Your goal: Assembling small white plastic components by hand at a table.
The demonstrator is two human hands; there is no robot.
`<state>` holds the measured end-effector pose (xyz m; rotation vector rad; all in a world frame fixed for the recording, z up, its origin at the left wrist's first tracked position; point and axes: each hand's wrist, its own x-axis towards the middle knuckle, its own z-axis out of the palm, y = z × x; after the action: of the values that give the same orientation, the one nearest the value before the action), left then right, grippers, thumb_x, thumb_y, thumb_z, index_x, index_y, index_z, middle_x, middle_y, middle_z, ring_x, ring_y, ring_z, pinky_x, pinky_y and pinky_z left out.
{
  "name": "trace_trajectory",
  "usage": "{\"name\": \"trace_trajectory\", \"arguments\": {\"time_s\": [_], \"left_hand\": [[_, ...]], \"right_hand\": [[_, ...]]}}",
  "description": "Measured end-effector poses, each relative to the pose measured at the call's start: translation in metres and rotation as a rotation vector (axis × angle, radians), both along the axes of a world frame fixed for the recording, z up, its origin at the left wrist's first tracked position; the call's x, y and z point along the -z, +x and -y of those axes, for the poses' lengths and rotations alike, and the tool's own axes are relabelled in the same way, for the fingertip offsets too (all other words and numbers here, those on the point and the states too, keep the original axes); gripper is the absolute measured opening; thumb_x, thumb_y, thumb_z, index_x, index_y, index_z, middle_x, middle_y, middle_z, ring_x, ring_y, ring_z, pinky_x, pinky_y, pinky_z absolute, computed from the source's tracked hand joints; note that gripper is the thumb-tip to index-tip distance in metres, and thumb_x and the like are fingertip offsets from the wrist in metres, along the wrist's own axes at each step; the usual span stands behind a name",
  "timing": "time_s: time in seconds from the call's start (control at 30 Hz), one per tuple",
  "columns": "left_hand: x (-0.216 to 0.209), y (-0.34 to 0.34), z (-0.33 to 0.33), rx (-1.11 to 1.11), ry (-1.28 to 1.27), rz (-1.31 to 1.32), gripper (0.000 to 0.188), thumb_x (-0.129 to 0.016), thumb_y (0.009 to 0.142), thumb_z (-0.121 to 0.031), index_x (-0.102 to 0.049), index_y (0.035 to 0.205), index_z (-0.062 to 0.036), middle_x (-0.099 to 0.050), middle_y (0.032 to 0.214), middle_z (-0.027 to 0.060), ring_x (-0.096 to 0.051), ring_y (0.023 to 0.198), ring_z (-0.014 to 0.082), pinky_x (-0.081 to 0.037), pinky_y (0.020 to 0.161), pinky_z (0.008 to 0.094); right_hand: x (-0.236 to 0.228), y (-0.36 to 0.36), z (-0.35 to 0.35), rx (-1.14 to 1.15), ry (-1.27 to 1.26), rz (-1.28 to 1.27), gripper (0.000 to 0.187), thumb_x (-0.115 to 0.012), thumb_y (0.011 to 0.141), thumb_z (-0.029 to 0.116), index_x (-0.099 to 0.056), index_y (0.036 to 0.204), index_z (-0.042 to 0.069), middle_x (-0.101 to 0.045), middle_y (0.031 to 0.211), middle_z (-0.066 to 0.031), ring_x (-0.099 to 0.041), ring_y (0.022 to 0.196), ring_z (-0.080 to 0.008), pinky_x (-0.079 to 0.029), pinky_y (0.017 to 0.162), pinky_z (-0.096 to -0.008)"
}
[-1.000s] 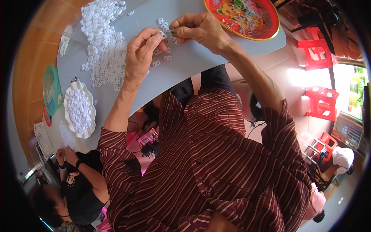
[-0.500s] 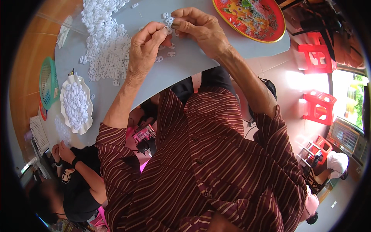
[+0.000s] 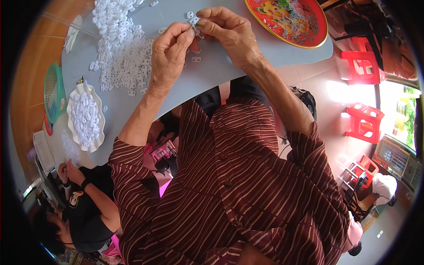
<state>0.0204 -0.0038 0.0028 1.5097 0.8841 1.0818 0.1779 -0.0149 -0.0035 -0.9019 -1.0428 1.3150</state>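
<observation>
My left hand (image 3: 170,53) pinches a small white plastic piece (image 3: 197,32) between thumb and fingertips over the grey table (image 3: 212,73). Close against it, my right hand (image 3: 232,35) has its thumb and forefinger pressed together at the same piece; anything tiny between those fingertips is hidden. Several loose white two-holed pieces (image 3: 196,59) lie just around and below the hands. A big heap of the same white pieces (image 3: 121,62) spreads to the left of my left hand. Right of my right hand is a round red tray (image 3: 324,26) holding many small metal-grey bits.
A scalloped white dish (image 3: 102,132) full of white pieces stands at the table's left, beside a green basket (image 3: 54,95). Another person's hands (image 3: 73,171) work at the lower left. Red stools (image 3: 364,121) stand on the floor at right.
My left hand has shifted slightly right and up, bringing its fingertips nearer to my right hand's. The right hand stays almost in place, still pinching.
</observation>
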Motion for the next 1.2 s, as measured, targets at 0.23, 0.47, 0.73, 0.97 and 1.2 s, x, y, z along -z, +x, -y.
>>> {"name": "trace_trajectory", "arguments": {"time_s": [0.23,0.47,0.73,0.97,1.2], "left_hand": [[0.005,0.001,-0.003,-0.016,0.005,0.051,0.017,-0.055,0.091,-0.017,-0.061,0.091,-0.0015,-0.059,0.070,0.0000,-0.051,0.062,0.0038,-0.039,0.054,0.0186],[0.003,-0.003,-0.005,0.009,0.004,-0.012,0.016,-0.056,0.091,-0.019,-0.062,0.090,-0.0039,-0.058,0.064,-0.0021,-0.045,0.054,0.0023,-0.035,0.046,0.0189],[-0.005,-0.001,-0.007,-0.101,0.390,-0.215,0.013,-0.056,0.089,-0.018,-0.062,0.090,-0.0058,-0.060,0.065,-0.0012,-0.045,0.053,0.0024,-0.036,0.047,0.0196],[-0.005,-0.008,-0.009,0.036,0.035,-0.098,0.018,-0.056,0.089,-0.020,-0.063,0.085,-0.0037,-0.059,0.063,-0.0006,-0.049,0.058,0.0039,-0.037,0.051,0.0196],[0.000,-0.005,-0.010,0.080,0.073,-0.080,0.019,-0.055,0.090,-0.020,-0.062,0.084,-0.0025,-0.058,0.062,-0.0006,-0.051,0.060,0.0041,-0.039,0.054,0.0197]], "right_hand": [[-0.006,0.001,0.003,0.015,-0.001,0.064,0.015,-0.064,0.088,0.015,-0.065,0.097,0.004,-0.063,0.080,0.0008,-0.054,0.071,-0.0055,-0.046,0.067,-0.0200],[-0.006,0.010,-0.005,-0.074,0.054,0.248,0.023,-0.064,0.088,0.024,-0.066,0.088,0.000,-0.060,0.071,-0.0001,-0.051,0.063,-0.0055,-0.044,0.058,-0.0208],[-0.006,0.004,-0.001,-0.039,0.054,0.233,0.030,-0.063,0.089,0.031,-0.065,0.086,0.001,-0.058,0.069,0.0005,-0.050,0.062,-0.0052,-0.044,0.057,-0.0215],[-0.010,0.011,0.000,-0.110,0.034,0.208,0.032,-0.059,0.091,0.032,-0.065,0.086,0.001,-0.057,0.068,0.0010,-0.050,0.064,-0.0047,-0.044,0.059,-0.0209],[-0.007,0.010,-0.001,-0.089,0.022,0.305,0.030,-0.060,0.090,0.031,-0.066,0.086,0.002,-0.057,0.066,0.0014,-0.050,0.062,-0.0047,-0.043,0.057,-0.0213]]}}
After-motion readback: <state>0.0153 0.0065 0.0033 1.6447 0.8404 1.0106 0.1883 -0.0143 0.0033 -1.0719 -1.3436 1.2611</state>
